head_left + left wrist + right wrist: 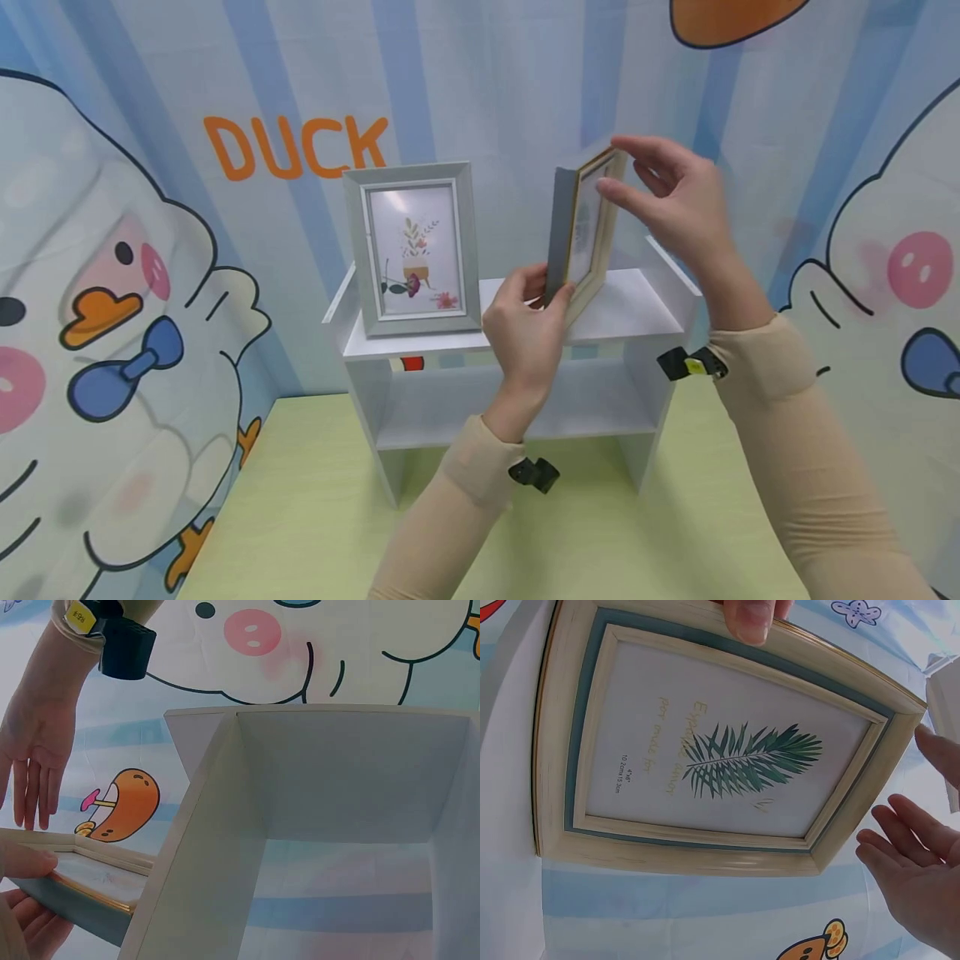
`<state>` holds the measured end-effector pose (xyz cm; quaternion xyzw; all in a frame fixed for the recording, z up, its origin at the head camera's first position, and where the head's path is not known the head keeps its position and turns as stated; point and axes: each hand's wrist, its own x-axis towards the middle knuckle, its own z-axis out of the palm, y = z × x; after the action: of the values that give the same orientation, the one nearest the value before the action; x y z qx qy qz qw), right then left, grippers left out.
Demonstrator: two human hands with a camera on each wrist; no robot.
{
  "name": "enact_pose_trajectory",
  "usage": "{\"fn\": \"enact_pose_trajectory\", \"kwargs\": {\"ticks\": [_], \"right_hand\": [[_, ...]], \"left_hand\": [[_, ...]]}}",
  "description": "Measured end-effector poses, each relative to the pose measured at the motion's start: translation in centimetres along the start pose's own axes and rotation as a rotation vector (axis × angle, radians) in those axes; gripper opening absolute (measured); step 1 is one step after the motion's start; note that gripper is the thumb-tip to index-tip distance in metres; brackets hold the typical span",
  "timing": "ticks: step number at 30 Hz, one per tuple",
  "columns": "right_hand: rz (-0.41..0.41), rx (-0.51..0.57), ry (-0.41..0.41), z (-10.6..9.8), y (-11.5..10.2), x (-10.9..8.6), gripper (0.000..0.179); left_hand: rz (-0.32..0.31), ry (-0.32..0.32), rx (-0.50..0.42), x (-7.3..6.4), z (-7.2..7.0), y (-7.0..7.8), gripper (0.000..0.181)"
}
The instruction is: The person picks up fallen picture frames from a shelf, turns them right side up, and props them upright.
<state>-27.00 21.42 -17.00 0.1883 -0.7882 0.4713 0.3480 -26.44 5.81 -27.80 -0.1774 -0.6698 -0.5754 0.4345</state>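
My left hand (527, 321) grips a cream picture frame (583, 237) by its lower left edge, thumb on the front and fingers behind. This frame stands nearly edge-on above the right part of a white shelf (517, 408); whether its bottom touches the shelf top I cannot tell. In the right wrist view the frame shows a green leaf print (750, 761) and a blue-green inner band. Beside its upper corner, my right hand (678, 196) has its fingers extended, thumb close to the edge. A grey-green picture frame (414, 250) with a flower print stands upright on the shelf's left side.
The shelf has raised side panels (671, 275) and a lower board. It stands on a pale yellow-green table (300, 500). Behind hangs a blue-striped curtain (510, 83) with duck drawings. Each wrist wears a small black camera (534, 473).
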Motion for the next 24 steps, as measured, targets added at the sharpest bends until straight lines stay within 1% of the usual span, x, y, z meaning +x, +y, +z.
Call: {"fn": "enact_pose_trajectory", "kwargs": {"ticks": [5, 8, 9, 14, 18, 22, 24], "right_hand": [[-0.048, 0.017, -0.067, 0.3, 0.2, 0.1, 0.054], [-0.076, 0.029, -0.074, 0.4, 0.3, 0.1, 0.056], [-0.084, 0.027, -0.075, 0.4, 0.0, 0.0, 0.056], [-0.102, 0.030, -0.091, 0.3, -0.2, 0.1, 0.058], [-0.104, 0.064, -0.120, 0.2, -0.7, 0.1, 0.060], [-0.120, 0.077, -0.137, 0.0, -1.8, -0.3, 0.059], [-0.131, 0.078, -0.144, -0.1, -1.7, -0.3, 0.059]], "left_hand": [[0.015, -0.007, 0.017, 0.0, 0.0, -0.1, 0.025], [0.034, -0.019, 0.037, 0.0, 0.0, -0.2, 0.026], [0.042, -0.027, 0.041, -0.1, 0.0, -0.2, 0.026], [0.088, -0.062, 0.045, -0.4, 0.0, -0.3, 0.026], [0.119, -0.061, 0.050, -0.5, 0.1, -0.4, 0.028], [0.175, -0.062, 0.071, -0.7, 0.4, -0.4, 0.028], [0.208, -0.062, 0.084, -0.8, 0.6, -0.4, 0.029]]}}
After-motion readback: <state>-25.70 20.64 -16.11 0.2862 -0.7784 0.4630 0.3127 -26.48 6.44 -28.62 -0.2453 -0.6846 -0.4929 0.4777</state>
